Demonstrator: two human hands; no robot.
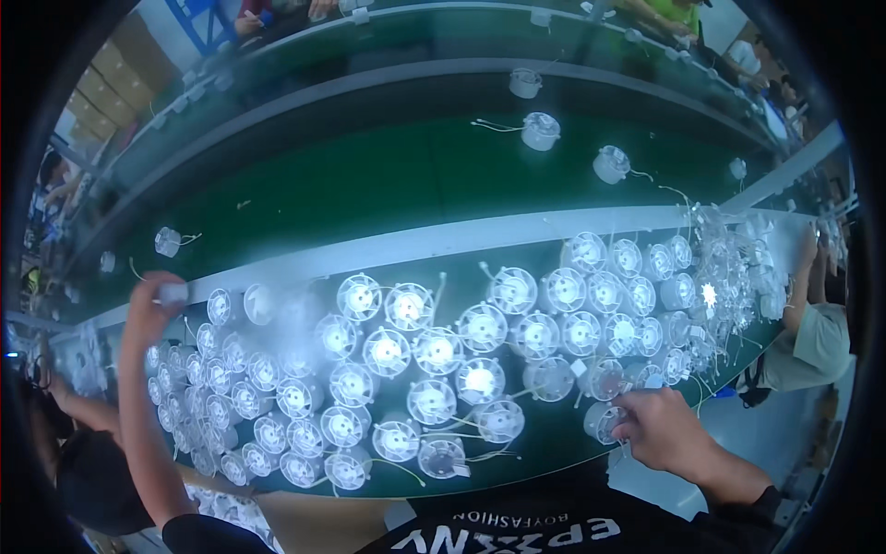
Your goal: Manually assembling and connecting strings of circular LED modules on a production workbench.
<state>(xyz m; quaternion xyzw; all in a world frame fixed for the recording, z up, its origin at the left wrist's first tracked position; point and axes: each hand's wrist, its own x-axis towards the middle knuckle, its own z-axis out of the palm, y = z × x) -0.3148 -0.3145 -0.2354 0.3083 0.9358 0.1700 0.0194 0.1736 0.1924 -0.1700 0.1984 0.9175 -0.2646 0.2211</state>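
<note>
My left hand [153, 309] reaches far out at the left, over the edge of the white rail, with its fingers closed round a small whitish cylindrical part [173, 293]. At the front right, my right hand [663, 429] grips a round clear plastic housing [604, 422] by its side, near the table's front edge. Many similar housings [438, 350] with spoked round faces and thin pale wires stand on the green table between my hands. Another housing [606, 379] lies just beyond my right fingers, partly hidden.
Beyond the white rail [397, 247] runs a green conveyor belt [369, 175] carrying scattered housings [541, 131]. A tangled heap of wired parts [729, 277] lies at the right. Co-workers' arms show at both sides and across the belt. An open cardboard box [318, 526] stands below the table edge.
</note>
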